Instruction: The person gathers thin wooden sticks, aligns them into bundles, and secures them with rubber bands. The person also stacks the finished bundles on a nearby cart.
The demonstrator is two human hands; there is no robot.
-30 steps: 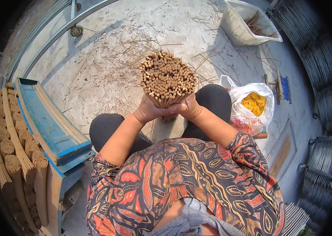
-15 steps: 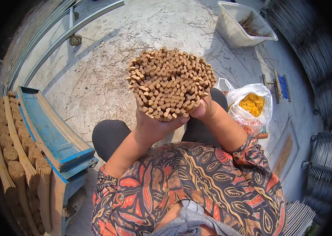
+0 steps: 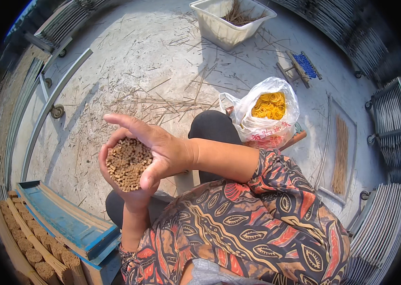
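Head view shows a round, tightly packed bundle of thin tan sticks (image 3: 129,164) now out to the person's left, beyond the dark-trousered left knee (image 3: 113,207); earlier it sat centrally in front of the body. The right hand (image 3: 167,148) reaches across and curls around the bundle's upper end, thumb on the near side; the left hand (image 3: 137,198) clasps its lower side, fingers partly hidden. Both hands closing on it suggests a re-seated grip rather than a release. Against the earlier frame, the end face looks smaller. The view has swung too: the white plastic tub (image 3: 211,29) and white translucent plastic bag (image 3: 247,118) of yellow rubber bands (image 3: 269,105) appear farther left, the long blue tray (image 3: 63,209) lower.
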